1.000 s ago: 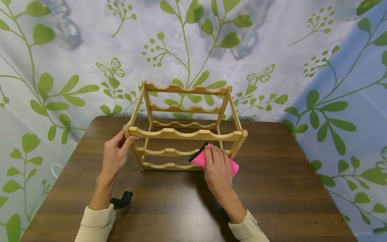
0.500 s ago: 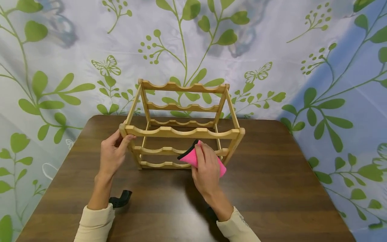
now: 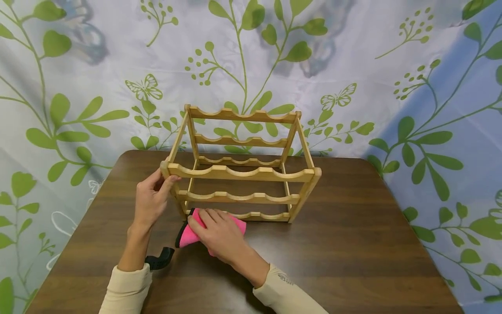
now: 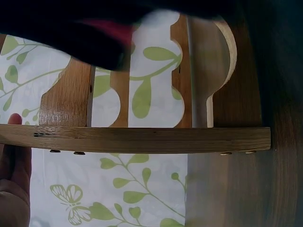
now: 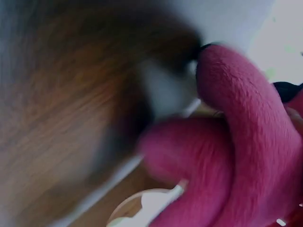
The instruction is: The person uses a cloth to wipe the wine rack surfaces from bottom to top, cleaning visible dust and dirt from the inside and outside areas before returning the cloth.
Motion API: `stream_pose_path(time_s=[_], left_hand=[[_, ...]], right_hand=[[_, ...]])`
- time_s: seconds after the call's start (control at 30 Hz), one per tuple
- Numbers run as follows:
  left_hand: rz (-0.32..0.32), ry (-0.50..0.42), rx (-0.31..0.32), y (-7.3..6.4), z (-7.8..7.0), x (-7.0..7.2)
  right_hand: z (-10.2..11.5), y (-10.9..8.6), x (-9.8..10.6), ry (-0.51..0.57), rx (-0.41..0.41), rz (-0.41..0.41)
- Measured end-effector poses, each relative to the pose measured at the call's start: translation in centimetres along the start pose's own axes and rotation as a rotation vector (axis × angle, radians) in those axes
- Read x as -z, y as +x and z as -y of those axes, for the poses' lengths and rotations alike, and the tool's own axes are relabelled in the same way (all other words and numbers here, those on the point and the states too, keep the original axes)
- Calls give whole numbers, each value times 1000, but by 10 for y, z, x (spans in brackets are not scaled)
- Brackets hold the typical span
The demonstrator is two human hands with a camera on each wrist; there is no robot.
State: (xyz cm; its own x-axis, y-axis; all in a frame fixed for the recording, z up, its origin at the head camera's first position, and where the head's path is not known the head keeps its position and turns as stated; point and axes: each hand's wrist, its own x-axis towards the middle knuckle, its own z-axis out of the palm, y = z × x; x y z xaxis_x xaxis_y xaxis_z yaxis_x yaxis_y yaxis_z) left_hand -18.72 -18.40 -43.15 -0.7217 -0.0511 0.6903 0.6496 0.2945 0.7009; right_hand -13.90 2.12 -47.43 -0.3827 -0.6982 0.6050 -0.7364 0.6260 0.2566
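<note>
A light wooden wine rack (image 3: 241, 173) with scalloped rails stands upright on the brown table. My left hand (image 3: 150, 198) grips its front left post near the top, thumb in front. In the left wrist view, a post (image 4: 142, 140) of the rack crosses the picture and the left fingers (image 4: 15, 170) show at its left end. My right hand (image 3: 221, 233) holds a folded pink cloth (image 3: 189, 235) with a dark edge at the lowest front rail's left end. Folds of the cloth (image 5: 255, 127) fill much of the right wrist view, which is blurred and hides most of the hand.
The table (image 3: 353, 244) extends to both sides and in front of the rack. A patterned curtain (image 3: 251, 52) hangs close behind the table. By the left wrist is a black curved piece (image 3: 160, 259), apparently part of the wrist camera gear.
My right hand has moved left and down with the pink cloth, from the rack's right side to its lower left front. The left hand keeps its grip on the post.
</note>
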Motion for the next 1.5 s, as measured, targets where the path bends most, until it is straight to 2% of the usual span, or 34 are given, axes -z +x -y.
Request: stream_pose_path(time_s=[0.1, 0.17, 0.23, 0.33, 0.43, 0.5, 0.63, 0.87, 1.13, 1.5], left_hand=[[-3, 3, 11, -1, 0, 0], [-7, 10, 12, -2, 0, 1], [-12, 17, 10, -3, 1, 1], [-9, 22, 10, -4, 1, 1], [-5, 14, 12, -3, 0, 0], [-5, 11, 6, -3, -1, -1], [-2, 34, 5, -2, 0, 0], [14, 53, 19, -1, -1, 2], [23, 62, -12, 1, -3, 2], [30, 77, -1, 2, -5, 3]], right_hand=[[2, 3, -13, -62, -15, 97], [4, 5, -22, -72, -70, 170], [7, 7, -28, -39, -134, 289], [11, 10, -33, 44, -206, 521], [15, 12, -35, 83, -197, 711], [17, 13, -35, 74, -171, 771], [17, 13, -37, 43, -149, 793], [9, 9, -35, 9, -161, 712], [0, 1, -28, -15, -145, 695], [-13, -13, -15, 90, -207, 713]])
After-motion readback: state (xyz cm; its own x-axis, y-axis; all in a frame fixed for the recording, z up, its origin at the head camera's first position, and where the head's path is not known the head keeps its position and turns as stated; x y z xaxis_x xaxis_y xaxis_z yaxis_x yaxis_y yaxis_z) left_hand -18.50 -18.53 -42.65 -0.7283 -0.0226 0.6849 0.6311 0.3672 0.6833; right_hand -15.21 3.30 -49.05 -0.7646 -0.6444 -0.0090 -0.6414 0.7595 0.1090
